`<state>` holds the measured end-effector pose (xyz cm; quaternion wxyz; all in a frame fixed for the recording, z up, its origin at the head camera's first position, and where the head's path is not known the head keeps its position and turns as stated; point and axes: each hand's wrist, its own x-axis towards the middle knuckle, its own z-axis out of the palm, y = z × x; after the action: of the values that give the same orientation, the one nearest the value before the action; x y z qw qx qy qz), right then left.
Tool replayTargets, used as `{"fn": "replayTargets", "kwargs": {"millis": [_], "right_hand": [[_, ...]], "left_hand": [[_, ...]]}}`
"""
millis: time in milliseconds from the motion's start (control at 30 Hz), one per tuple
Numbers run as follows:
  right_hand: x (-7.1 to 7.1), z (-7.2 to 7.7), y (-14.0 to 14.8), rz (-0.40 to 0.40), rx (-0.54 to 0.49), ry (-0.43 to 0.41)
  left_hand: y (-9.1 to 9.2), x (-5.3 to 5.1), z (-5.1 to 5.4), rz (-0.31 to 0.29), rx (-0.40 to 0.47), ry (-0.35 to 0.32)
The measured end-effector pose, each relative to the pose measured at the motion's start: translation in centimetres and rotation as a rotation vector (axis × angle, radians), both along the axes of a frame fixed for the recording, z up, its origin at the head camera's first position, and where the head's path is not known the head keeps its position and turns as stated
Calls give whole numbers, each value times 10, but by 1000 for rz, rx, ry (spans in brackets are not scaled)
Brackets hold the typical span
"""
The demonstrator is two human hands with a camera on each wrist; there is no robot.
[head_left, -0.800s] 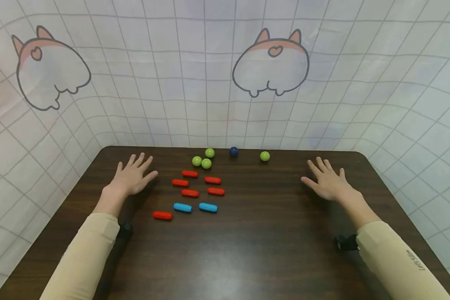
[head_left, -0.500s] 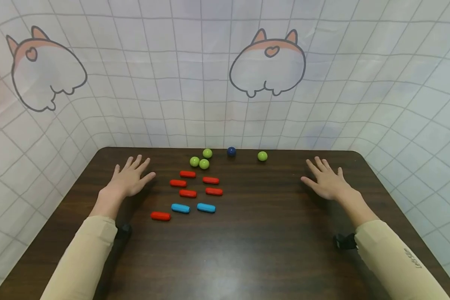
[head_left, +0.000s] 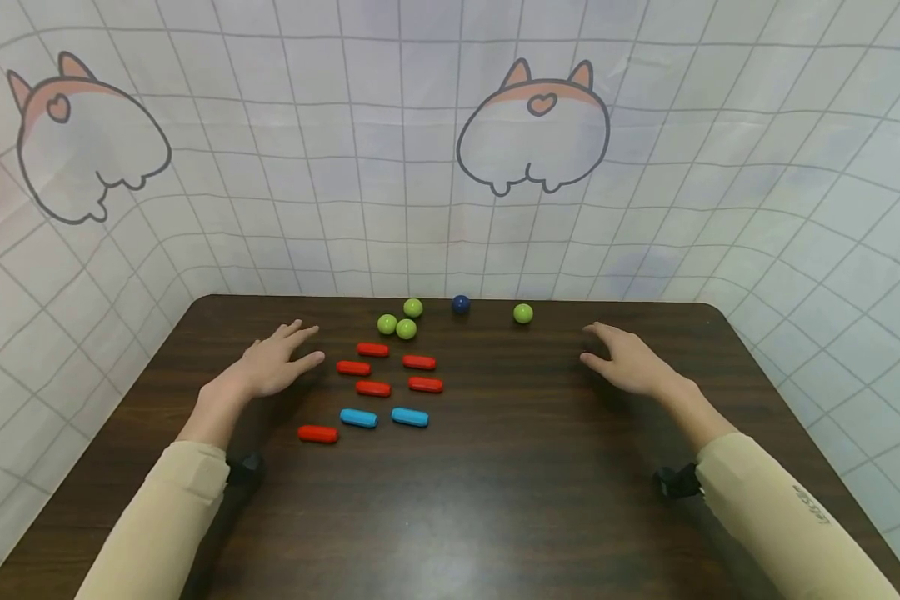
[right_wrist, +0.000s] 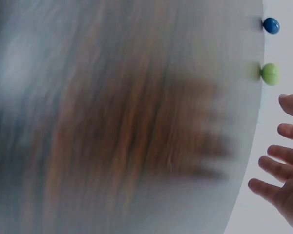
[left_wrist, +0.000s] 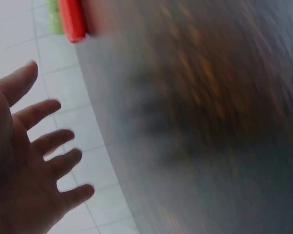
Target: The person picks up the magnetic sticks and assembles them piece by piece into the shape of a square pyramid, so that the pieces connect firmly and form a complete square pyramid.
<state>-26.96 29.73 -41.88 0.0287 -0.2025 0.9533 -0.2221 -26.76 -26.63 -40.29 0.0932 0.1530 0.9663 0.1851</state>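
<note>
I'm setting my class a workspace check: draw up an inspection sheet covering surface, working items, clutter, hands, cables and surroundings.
Surface: dark wood-grain table.
Working items: six red rods, two blue rods, four green balls, one dark blue ball.
Clutter: nothing seen.
Left hand: fingers spread, holding nothing; nearest the red rods.
Right hand: fingers spread, holding nothing; nearest the lone green ball.
Cables: nothing seen.
Surroundings: white backdrop with grid lines and cartoon animals.

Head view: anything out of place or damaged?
No damage shows. One green ball sits right of the navy ball, apart from the green trio; one red stick lies by the blue sticks, away from the red five.
</note>
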Motion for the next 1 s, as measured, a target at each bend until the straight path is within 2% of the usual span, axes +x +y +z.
{"fn": "replayTargets", "kwargs": {"millis": [100,300,500,767,1000], "right_hand": [[-4,-3,-7,6,-49,2],[-11,-8,-22,-11,-156,8],[-18,-8,-36,-58,-221,-7],[-28,-14,-57,-76,-295,-80],[-39,-13,-63,-155,-353,-125]], "left_hand": [[6,1,1,-23,58,-4],[14,6,2,-31,72,62],[23,12,3,-60,137,111],[32,17,-1,-81,251,159],[46,19,-2,-112,299,170]]}}
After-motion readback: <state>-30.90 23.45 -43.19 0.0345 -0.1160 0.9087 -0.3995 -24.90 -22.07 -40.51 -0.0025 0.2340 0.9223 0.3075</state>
